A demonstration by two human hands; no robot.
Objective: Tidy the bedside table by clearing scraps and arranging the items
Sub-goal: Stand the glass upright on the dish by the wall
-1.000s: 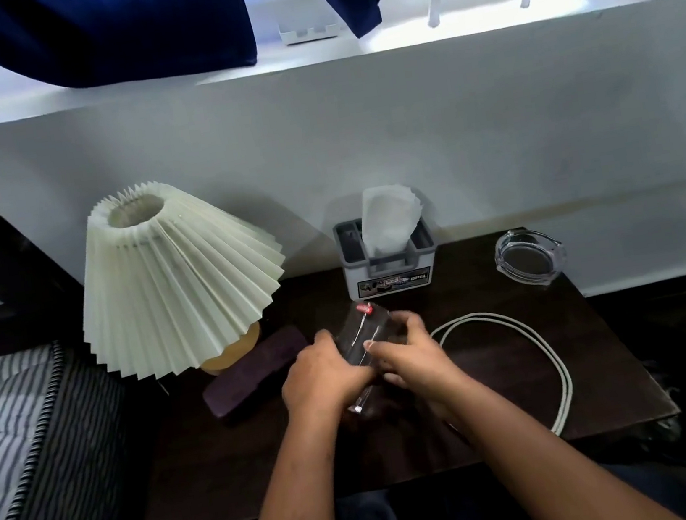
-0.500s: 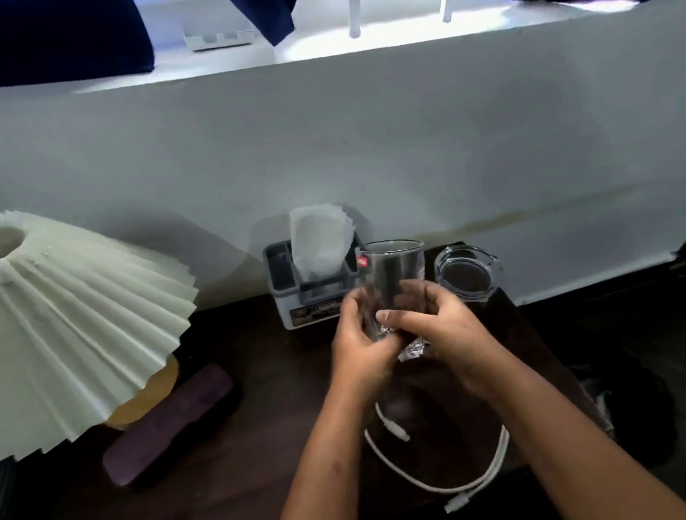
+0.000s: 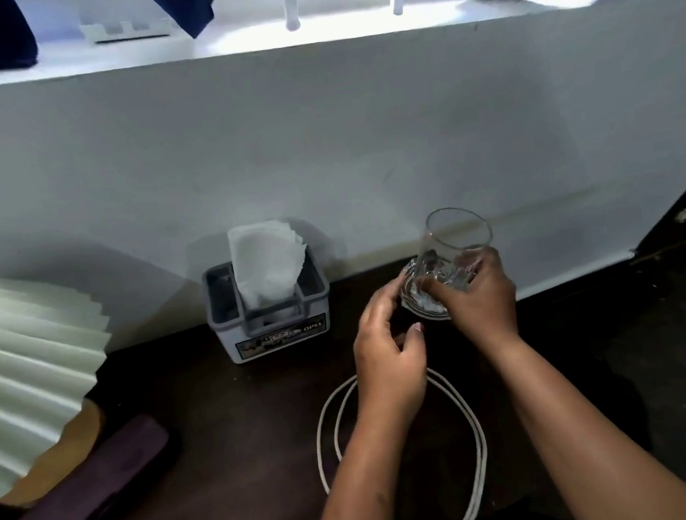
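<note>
A clear drinking glass (image 3: 455, 239) is tilted at the back right of the dark bedside table (image 3: 224, 430), over a glass ashtray (image 3: 423, 308) that is mostly hidden behind my fingers. My right hand (image 3: 477, 300) grips the lower part of the glass. To its left, my left hand (image 3: 390, 354) hovers with fingers apart, fingertips close to the ashtray's rim, holding nothing. A white cable (image 3: 473, 431) lies coiled on the table under my forearms.
A grey tissue box (image 3: 270, 320) with a white tissue sticking up stands against the wall. A pleated cream lampshade (image 3: 20, 362) fills the left side, with a purple case (image 3: 79, 495) lying in front of it. The table's right edge drops off past my right hand.
The glass has moved right and back from the table's middle to the ashtray. My left hand has let go of it; only my right hand holds it now.
</note>
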